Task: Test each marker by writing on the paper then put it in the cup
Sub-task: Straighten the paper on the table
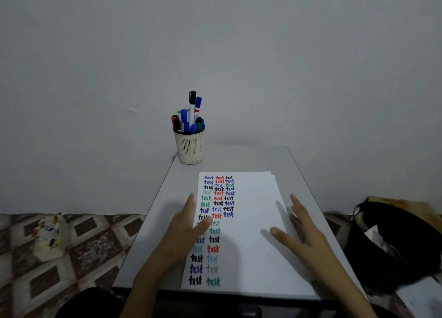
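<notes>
The left hand [185,224] lies flat, fingers extended, on the left edge of the paper [248,234]. The right hand [302,234] rests spread at the right edge, holding nothing. The markers [189,116] stand in the cup [190,147] at the desk's [155,210] far corner.

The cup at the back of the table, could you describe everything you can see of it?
The cup is cream-white, plastic by its look, tapering downward, with narrow vertical slots in its wall, fine holes near the base and a dark rim. It stands upright at the far left corner of the table, near the wall, well apart from the paper. Capped markers, blue, black, green and orange-red, fill it, upright or leaning.
</notes>
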A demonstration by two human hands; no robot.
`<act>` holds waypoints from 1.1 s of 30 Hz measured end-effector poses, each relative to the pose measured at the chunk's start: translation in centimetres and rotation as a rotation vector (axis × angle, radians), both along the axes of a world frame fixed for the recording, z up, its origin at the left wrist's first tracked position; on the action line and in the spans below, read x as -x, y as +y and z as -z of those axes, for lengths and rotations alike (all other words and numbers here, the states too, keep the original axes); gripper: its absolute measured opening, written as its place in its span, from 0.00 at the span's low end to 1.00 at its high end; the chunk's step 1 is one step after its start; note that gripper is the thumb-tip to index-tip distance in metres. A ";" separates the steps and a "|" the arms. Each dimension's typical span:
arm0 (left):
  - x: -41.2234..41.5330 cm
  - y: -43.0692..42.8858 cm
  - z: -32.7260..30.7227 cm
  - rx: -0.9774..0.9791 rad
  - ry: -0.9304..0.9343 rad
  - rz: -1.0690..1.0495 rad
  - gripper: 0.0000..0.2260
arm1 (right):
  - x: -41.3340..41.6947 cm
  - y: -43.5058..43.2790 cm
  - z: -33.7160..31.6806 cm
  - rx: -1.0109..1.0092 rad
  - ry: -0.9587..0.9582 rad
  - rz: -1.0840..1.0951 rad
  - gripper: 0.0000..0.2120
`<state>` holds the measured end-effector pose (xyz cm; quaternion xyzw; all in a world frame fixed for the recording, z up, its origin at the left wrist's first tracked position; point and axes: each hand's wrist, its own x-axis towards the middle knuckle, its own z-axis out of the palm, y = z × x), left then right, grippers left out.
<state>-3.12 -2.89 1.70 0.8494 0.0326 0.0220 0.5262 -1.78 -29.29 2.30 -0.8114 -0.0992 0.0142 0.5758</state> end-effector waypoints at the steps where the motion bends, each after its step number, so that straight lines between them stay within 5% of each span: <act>1: 0.7 0.0 -0.2 0.030 -0.017 -0.014 0.36 | 0.4 -0.7 0.0 0.029 0.002 -0.036 0.47; 4: 2.7 0.2 -0.1 -0.018 -0.018 0.001 0.32 | 1.4 -2.3 -0.2 0.307 -0.016 -0.229 0.55; 7: 3.5 0.3 0.9 -0.325 -0.076 0.021 0.30 | 1.9 -2.5 -0.3 0.490 -0.042 -0.329 0.56; 19: 1.5 0.1 1.6 -0.449 -0.205 -0.103 0.30 | 1.1 -2.5 1.3 0.545 -0.094 -0.233 0.44; 21: 0.9 0.3 1.1 -0.373 -0.170 -0.111 0.26 | 1.0 -2.2 1.0 0.583 -0.112 -0.271 0.45; 26: -0.4 0.8 -0.8 0.191 0.051 -0.086 0.19 | 0.7 -2.3 0.7 0.623 -0.096 -0.341 0.47; 33: -1.5 1.4 -2.8 0.445 0.119 -0.016 0.20 | 0.5 -2.4 0.9 0.638 -0.096 -0.354 0.49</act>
